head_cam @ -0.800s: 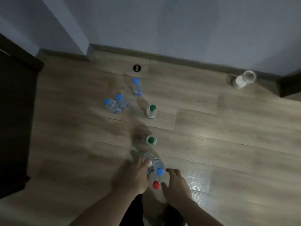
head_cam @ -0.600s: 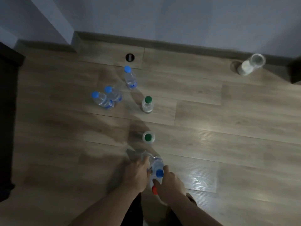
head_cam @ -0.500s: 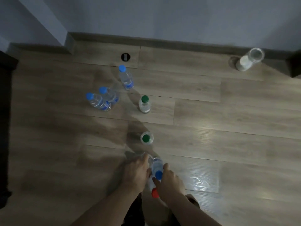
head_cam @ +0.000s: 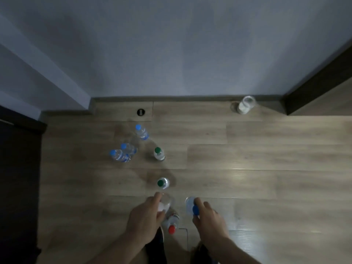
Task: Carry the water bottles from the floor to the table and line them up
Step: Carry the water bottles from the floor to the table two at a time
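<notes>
My left hand (head_cam: 144,220) grips a clear bottle with a white cap (head_cam: 165,203) by its top. My right hand (head_cam: 208,220) grips a bottle with a blue cap (head_cam: 190,203) the same way. Between my hands a red-capped bottle (head_cam: 172,222) stands on the wooden floor (head_cam: 247,168). Ahead stand two green-capped bottles (head_cam: 163,183) (head_cam: 159,154). Farther left are three blue-capped bottles (head_cam: 142,132) (head_cam: 128,148) (head_cam: 119,155). No table is in view.
A clear jar with white contents (head_cam: 245,105) stands by the skirting at the back right. A round floor socket (head_cam: 141,112) sits near the wall. Dark furniture (head_cam: 17,178) lines the left side, and a dark door frame (head_cam: 320,88) rises at the right.
My hands have drawn apart, each with a bottle, and the red-capped bottle now stands uncovered between them. The camera has tilted up, showing more wall.
</notes>
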`<state>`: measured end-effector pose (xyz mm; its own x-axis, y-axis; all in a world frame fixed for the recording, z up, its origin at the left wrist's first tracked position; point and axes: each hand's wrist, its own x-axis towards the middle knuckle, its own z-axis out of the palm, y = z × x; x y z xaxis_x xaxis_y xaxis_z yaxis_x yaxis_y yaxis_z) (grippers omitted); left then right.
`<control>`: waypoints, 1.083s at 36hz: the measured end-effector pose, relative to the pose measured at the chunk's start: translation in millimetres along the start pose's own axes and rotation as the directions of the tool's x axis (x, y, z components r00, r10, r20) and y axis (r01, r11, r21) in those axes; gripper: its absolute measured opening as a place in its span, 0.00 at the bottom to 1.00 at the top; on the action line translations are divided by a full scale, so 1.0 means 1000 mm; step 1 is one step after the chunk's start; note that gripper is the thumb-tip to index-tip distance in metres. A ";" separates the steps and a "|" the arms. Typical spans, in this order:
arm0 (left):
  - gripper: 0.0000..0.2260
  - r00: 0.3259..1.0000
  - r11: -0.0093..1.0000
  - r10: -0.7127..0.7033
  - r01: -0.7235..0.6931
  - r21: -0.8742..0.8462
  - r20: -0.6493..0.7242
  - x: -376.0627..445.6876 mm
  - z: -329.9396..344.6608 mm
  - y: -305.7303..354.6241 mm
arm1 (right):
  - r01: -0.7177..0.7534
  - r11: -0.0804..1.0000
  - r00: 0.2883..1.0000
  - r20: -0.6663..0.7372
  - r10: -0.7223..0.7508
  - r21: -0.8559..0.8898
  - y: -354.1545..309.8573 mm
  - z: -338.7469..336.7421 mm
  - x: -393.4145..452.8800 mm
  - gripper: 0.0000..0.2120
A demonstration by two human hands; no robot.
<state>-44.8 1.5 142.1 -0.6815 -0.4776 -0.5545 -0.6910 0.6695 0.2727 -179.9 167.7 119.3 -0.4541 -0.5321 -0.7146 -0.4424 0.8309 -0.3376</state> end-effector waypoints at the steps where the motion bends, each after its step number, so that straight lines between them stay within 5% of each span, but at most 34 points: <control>1: 0.19 1.000 1.000 -0.008 0.008 -0.018 -0.008 -0.017 -0.022 0.010 | 0.002 1.000 1.000 -0.018 -0.002 0.016 -0.002 -0.022 -0.024 0.21; 9: 0.13 0.987 0.973 -0.015 -0.023 -0.229 -0.161 -0.158 -0.209 0.120 | -0.032 0.985 0.980 -0.186 0.064 0.171 -0.022 -0.197 -0.225 0.15; 15: 0.13 0.958 0.944 0.133 -0.200 -0.262 -0.252 -0.223 -0.294 0.188 | -0.041 0.958 0.882 -0.441 0.168 0.284 -0.026 -0.267 -0.342 0.13; 23: 0.13 0.889 0.866 0.391 -0.443 -0.231 -0.240 -0.238 -0.338 0.254 | 0.047 0.891 0.726 -0.628 0.280 0.451 0.010 -0.288 -0.437 0.10; 39: 0.12 0.743 0.745 0.644 -0.663 -0.069 -0.182 -0.267 -0.331 0.439 | 0.052 0.853 0.677 -0.646 0.352 0.519 0.141 -0.325 -0.537 0.06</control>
<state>-245.7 234.1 670.4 -0.9953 -0.0266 -0.0934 -0.0794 0.7765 0.6251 -249.6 517.4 654.6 -0.9629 -0.1731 -0.2069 0.0007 0.7654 -0.6435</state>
